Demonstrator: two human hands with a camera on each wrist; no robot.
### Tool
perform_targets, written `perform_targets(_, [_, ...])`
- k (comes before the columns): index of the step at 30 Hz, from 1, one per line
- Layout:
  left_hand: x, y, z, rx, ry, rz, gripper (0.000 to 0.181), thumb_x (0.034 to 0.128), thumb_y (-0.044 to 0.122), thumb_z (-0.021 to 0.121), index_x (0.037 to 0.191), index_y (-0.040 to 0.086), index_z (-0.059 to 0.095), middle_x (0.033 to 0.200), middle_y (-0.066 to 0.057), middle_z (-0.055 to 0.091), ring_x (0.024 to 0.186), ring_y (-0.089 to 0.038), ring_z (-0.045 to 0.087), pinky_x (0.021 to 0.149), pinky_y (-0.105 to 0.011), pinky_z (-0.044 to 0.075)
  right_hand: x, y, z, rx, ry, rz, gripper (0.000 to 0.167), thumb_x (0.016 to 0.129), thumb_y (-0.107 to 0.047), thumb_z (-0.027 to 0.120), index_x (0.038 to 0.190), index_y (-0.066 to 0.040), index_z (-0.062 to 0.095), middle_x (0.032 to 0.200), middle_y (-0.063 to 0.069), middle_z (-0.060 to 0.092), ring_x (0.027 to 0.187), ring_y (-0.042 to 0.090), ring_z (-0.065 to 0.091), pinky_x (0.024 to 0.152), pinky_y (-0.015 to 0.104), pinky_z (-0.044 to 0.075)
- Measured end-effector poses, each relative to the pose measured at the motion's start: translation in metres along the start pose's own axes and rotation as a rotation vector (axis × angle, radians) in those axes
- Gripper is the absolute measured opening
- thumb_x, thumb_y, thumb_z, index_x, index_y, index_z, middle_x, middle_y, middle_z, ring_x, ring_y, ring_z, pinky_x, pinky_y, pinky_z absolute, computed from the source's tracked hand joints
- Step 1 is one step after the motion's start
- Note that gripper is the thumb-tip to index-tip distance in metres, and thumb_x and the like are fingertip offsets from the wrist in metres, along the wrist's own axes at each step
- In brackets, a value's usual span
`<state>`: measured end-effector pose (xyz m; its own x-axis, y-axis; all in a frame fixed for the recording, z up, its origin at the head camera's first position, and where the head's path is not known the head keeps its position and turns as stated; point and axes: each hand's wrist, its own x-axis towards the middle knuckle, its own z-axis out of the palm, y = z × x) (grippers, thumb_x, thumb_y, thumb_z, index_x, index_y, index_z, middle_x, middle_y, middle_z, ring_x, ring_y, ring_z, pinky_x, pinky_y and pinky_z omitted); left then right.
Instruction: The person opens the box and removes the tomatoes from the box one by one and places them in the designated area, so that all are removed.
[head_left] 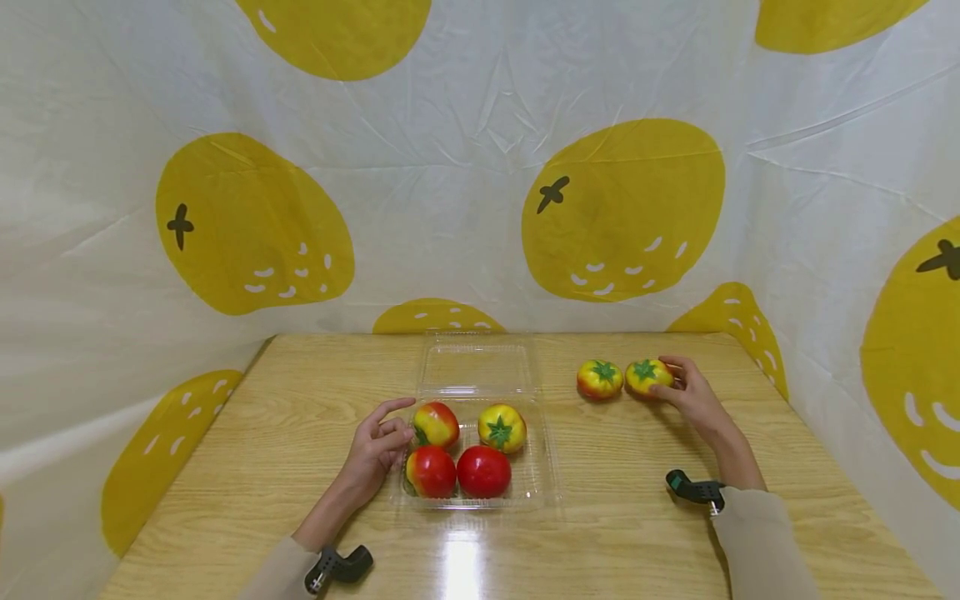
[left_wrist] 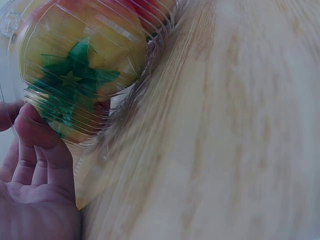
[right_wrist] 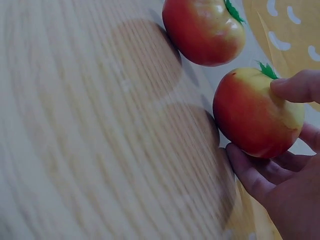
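Head view places the right hand (head_left: 697,404) over the right side of the worktop (head_left: 622,467), thumb and fingers clamped on a yellow-and-red tomato (head_left: 642,379) lying left of the palm; a second tomato (head_left: 600,380) sits just beside it. The left hand (head_left: 373,454) pinches the clear container (head_left: 534,450) (four tomatoes (head_left: 483,472) inside) at its left edge. Advisable: grip the smooth sides evenly, avoid nudging the neighbour, and steady the thin plastic lightly.
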<state>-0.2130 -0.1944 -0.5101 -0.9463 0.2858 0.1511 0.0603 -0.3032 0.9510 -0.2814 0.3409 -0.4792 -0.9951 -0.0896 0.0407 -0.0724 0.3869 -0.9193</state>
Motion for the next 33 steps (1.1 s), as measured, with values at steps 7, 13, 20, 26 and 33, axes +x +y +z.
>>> perform_targets(7, [-0.0003,-0.0002,-0.0001,-0.001,0.003,0.0,0.051,0.0998,-0.002,0.055,0.148,-0.004,0.039,0.076,0.005,0.058,0.052,-0.007,0.048,0.048,-0.016,0.044,0.0,-0.0008,-0.0012,-0.052,0.01,-0.015,0.071,0.103,-0.016,0.06,0.158,0.008,0.021,0.157,0.038,0.027,0.138,0.049,0.039,0.084,0.002,0.038])
perform_targets(13, [-0.0003,-0.0005,0.0001,0.001,0.01,-0.003,0.051,0.0997,-0.002,0.055,0.148,-0.003,0.04,0.076,0.005,0.058,0.051,-0.007,0.048,0.048,-0.016,0.043,-0.0003,-0.0006,-0.0027,-0.092,0.013,-0.02,0.069,0.104,-0.018,0.058,0.158,0.009,0.024,0.155,0.038,0.032,0.136,0.051,0.043,0.083,0.002,0.039])
perform_targets(20, [-0.0001,-0.0005,0.0002,0.002,0.008,0.0,0.051,0.0996,-0.002,0.056,0.148,-0.003,0.04,0.076,0.006,0.058,0.052,-0.007,0.048,0.048,-0.016,0.043,-0.0011,0.0031,-0.0061,-0.101,0.003,0.015,0.071,0.106,-0.024,0.056,0.16,0.008,0.023,0.158,0.037,0.03,0.14,0.05,0.04,0.082,0.0,0.039])
perform_targets(26, [0.0,-0.0001,0.0003,-0.003,0.004,0.002,0.05,0.0994,-0.002,0.056,0.148,-0.003,0.041,0.076,0.005,0.059,0.051,-0.007,0.049,0.048,-0.016,0.044,-0.0012,0.0053,-0.0073,-0.055,0.004,0.032,0.075,0.106,-0.023,0.056,0.161,0.006,0.014,0.156,0.041,0.029,0.138,0.045,0.041,0.082,0.003,0.043])
perform_targets(33, [0.0002,0.0003,0.0006,-0.003,0.002,0.001,0.051,0.0995,-0.002,0.056,0.148,-0.005,0.039,0.076,0.006,0.059,0.052,-0.007,0.049,0.048,-0.016,0.044,-0.0017,0.0066,-0.0073,-0.016,-0.018,0.031,0.069,0.107,-0.02,0.054,0.159,0.009,0.019,0.155,0.041,0.03,0.132,0.027,0.048,0.087,0.007,0.05])
